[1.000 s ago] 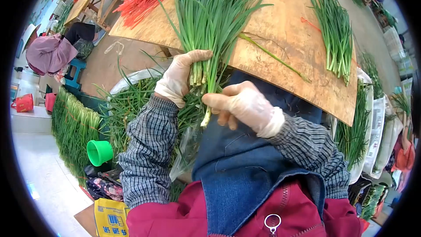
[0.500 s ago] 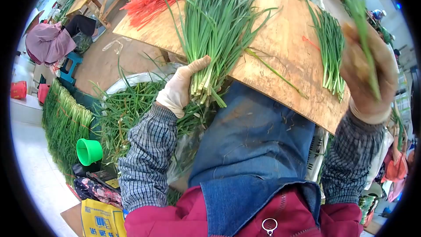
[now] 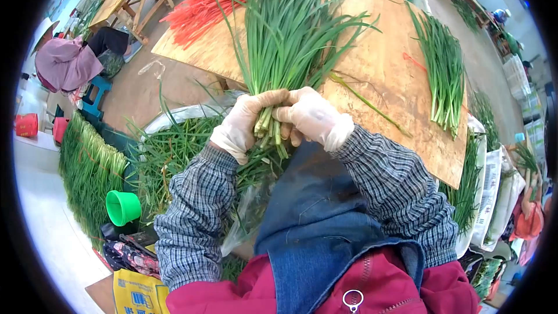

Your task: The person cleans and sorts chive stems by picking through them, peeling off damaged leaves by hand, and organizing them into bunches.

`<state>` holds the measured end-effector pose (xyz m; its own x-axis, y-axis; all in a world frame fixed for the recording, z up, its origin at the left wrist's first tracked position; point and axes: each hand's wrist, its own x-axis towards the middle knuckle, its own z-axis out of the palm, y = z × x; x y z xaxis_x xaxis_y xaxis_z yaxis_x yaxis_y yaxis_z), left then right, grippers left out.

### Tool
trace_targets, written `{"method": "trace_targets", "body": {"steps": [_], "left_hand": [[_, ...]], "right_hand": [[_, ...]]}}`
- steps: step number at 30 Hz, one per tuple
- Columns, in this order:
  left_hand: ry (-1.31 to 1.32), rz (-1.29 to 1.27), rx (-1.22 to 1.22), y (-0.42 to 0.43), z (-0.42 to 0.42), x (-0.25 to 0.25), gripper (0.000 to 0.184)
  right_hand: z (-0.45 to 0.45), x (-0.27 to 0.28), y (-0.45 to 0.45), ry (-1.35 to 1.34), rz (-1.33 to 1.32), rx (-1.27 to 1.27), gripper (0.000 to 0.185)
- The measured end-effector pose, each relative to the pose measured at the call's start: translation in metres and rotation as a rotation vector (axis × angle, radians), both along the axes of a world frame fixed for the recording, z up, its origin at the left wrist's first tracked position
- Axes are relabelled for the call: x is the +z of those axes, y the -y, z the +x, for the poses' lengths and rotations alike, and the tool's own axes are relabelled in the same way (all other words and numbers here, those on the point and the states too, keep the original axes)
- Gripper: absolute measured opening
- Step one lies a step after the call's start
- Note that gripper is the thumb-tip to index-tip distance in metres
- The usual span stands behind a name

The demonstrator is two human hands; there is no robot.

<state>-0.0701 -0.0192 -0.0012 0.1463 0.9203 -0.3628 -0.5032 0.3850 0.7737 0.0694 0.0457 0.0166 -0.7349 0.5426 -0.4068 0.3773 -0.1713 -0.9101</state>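
Both hands, in pale thin gloves, meet around the lower stems of a large bunch of garlic chives. My left hand wraps the stems from the left, thumb across the front. From the other side my right hand closes on the same stems, its fingers partly hidden behind them. The leaves fan out over the wooden board, and the cut ends hang just past its near edge. A smaller bunch of chives lies at the board's right side, by a thin red tie.
Red plastic ties are heaped at the board's far left. A single loose stalk lies right of my hands. Loose greens fill a lined container at left, near a green bucket and stacked chives. Another person sits farther off.
My right hand has come in from the far right, where it carried a few green stalks, and now grips the large bunch beside my left hand. My left hand has kept its hold.
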Motion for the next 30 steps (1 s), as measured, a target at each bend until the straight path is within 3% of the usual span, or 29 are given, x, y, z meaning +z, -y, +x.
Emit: {"method": "trace_targets", "body": {"steps": [5, 10, 12, 14, 17, 21, 24, 28, 30], "left_hand": [[-0.154, -0.054, 0.089, -0.004, 0.01, 0.001, 0.02], [-0.333, -0.08, 0.158, 0.009, 0.012, 0.006, 0.021], [-0.322, -0.092, 0.112, 0.027, 0.011, 0.01, 0.03], [-0.319, -0.041, 0.09, 0.054, 0.011, 0.007, 0.034], [-0.486, -0.023, -0.098, 0.095, 0.001, -0.003, 0.047], [-0.354, -0.112, -0.267, 0.118, -0.009, -0.012, 0.065], [-0.439, -0.002, -0.227, 0.099, -0.009, -0.012, 0.072], [-0.087, 0.043, 0.048, 0.052, -0.006, -0.014, 0.074], [0.022, 0.017, 0.014, 0.03, -0.007, -0.015, 0.07]], "right_hand": [[0.028, 0.002, 0.008, 0.048, -0.024, -0.038, 0.027], [0.066, -0.017, 0.025, 0.125, -0.17, -0.186, 0.048], [0.07, -0.034, 0.034, -0.012, -0.367, -0.215, 0.066], [0.064, -0.059, 0.039, -0.32, -0.483, -0.242, 0.07], [0.044, -0.057, 0.038, -0.709, -0.577, -0.465, 0.06], [0.027, -0.067, 0.038, -0.789, -0.73, -0.653, 0.045], [0.018, -0.063, 0.039, -0.796, -0.84, -0.688, 0.038], [0.015, -0.058, 0.04, -0.785, -0.828, -0.694, 0.033], [0.011, -0.057, 0.04, -0.809, -0.837, -0.717, 0.029]]}}
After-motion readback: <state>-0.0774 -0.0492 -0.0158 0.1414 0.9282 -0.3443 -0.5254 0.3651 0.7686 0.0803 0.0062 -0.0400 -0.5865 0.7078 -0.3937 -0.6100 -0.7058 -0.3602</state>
